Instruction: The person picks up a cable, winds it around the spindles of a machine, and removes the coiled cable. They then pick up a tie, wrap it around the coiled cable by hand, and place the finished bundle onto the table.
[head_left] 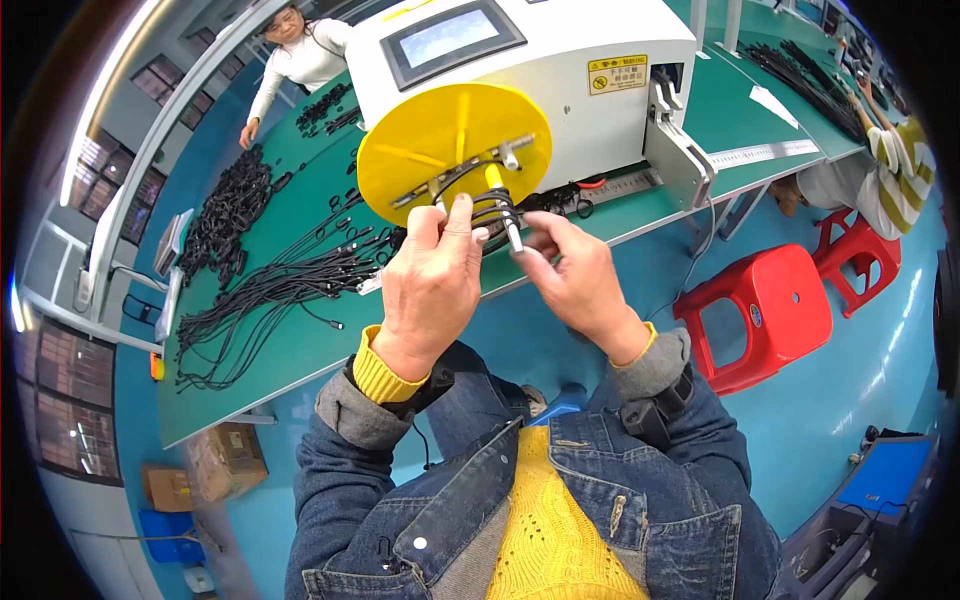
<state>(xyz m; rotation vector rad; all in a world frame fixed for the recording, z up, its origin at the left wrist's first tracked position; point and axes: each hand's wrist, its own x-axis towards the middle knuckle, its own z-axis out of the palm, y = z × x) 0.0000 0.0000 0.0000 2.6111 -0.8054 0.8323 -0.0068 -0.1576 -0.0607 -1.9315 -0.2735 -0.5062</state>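
A coil of black cable is wound around a metal post on the round yellow disc of a white machine. My left hand is closed at the coil's left side, thumb up along the loops and fingers bent on the cable. On the other side, my right hand curls in, its thumb and forefinger close around the loops by the post's bright tip. Its other fingers are partly hidden. A metal bar with clamps crosses the disc behind the coil.
Bundled black cables and a dark heap of small parts cover the green table. The white machine has a screen and a metal side arm. Red stools stand right. One person is across the table, another at far right.
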